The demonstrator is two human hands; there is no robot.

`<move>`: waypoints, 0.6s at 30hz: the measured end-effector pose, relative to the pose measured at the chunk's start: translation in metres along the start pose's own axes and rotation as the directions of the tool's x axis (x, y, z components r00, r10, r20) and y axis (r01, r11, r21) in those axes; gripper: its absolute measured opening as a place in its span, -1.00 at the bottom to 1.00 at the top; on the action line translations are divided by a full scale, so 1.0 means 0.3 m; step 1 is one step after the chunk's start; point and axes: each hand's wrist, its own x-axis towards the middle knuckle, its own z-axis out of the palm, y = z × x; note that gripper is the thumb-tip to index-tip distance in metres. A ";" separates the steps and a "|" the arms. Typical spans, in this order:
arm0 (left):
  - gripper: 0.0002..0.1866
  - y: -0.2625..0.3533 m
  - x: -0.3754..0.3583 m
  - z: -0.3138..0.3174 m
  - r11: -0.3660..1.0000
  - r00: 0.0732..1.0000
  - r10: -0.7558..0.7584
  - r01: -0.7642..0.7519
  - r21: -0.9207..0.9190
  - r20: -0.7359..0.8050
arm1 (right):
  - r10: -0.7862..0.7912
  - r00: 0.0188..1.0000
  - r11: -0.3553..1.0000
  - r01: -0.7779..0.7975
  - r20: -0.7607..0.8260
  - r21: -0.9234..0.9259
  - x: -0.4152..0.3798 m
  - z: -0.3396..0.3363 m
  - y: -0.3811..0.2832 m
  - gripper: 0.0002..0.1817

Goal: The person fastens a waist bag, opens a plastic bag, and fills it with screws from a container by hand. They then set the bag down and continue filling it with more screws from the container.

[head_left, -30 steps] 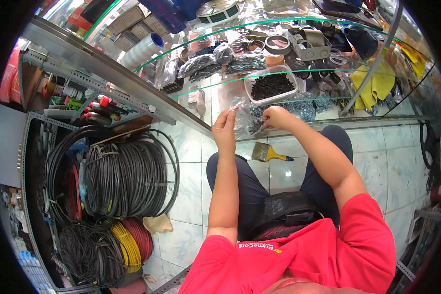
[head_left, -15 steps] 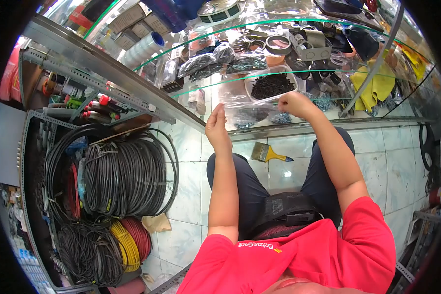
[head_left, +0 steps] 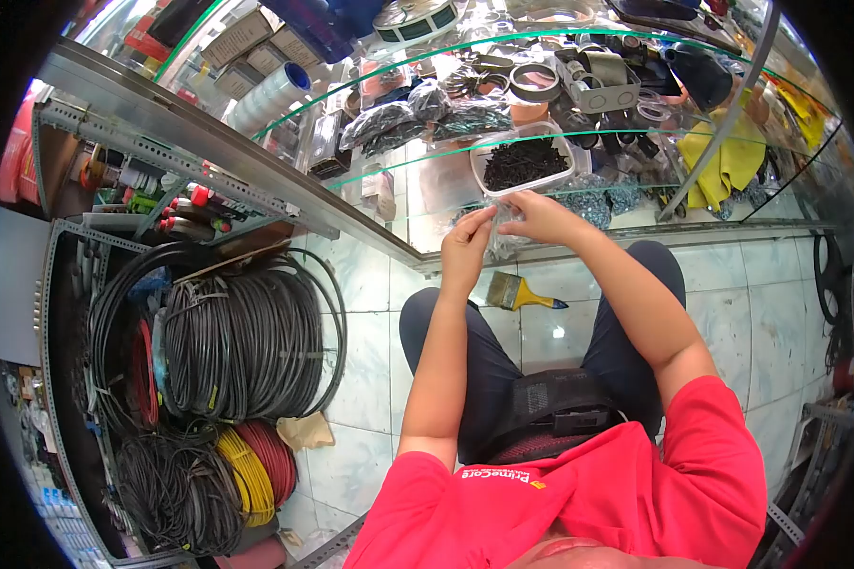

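My left hand [head_left: 465,248] and my right hand [head_left: 541,218] are close together at the front edge of the glass display case. Both have their fingers closed on a crumpled clear plastic bag [head_left: 499,243], the left from its left side and the right from above. What the bag contains, if anything, I cannot make out. Just beyond my fingers stands a white plastic tub [head_left: 541,188] filled with small black screw-like pieces [head_left: 525,163]. Bags of small bluish metal pieces [head_left: 593,201] lie to the right of it.
A paintbrush [head_left: 510,292] lies on the tiled floor [head_left: 351,370] between my knees. Large black cable coils [head_left: 242,332] fill the left side, with yellow wire [head_left: 245,474] below. A metal frame [head_left: 247,161] borders the case; a yellow cloth [head_left: 726,161] lies inside at right.
My hands have come together from being apart. The right moved left and slightly down, the left moved right. The clear bag, earlier spread between them, is now bunched up.
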 end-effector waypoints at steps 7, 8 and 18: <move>-0.71 -0.060 -0.003 -0.037 0.921 0.995 0.090 -0.103 0.376 0.050 | 0.029 0.968 0.978 -0.079 -0.250 -0.191 0.024 0.003 0.024 -0.77; -0.69 -0.076 -0.002 -0.030 0.903 0.995 0.093 -0.096 0.418 0.026 | 0.061 0.970 0.977 -0.106 -0.234 -0.185 0.017 -0.014 0.002 -0.77; -0.61 -0.119 0.010 0.000 0.943 0.990 0.138 -0.135 0.306 0.010 | -0.185 0.983 0.981 0.184 -0.003 -0.057 -0.016 -0.057 -0.065 -0.69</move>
